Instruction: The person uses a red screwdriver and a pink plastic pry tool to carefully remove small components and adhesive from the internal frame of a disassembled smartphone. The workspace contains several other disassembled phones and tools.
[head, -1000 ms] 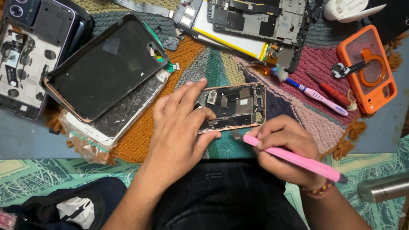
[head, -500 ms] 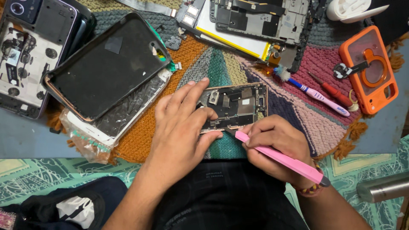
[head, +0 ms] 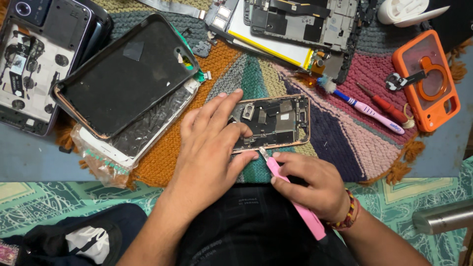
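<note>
An opened phone frame point(head: 278, 120) with bare metal shields lies on a striped woven mat point(head: 345, 143). My left hand point(head: 209, 148) rests flat on its left part and holds it down, thumb along its near edge. My right hand point(head: 310, 184) grips a pink tool point(head: 295, 199) like a pen. The tool's metal tip touches the frame's near edge, right by my left thumb.
A dark phone back cover point(head: 123, 74) lies on a cracked screen at the left. Another opened phone point(head: 29, 64) sits far left. A disassembled phone with its battery point(head: 290, 24) is at the top. A pink brush point(head: 367, 109), a red screwdriver point(head: 387, 107) and an orange case point(head: 428, 79) lie at the right.
My right hand has swung the pink tool from lying flat to a steeper angle, and its tip has come up to the frame's near edge. The left hand has stayed on the frame.
</note>
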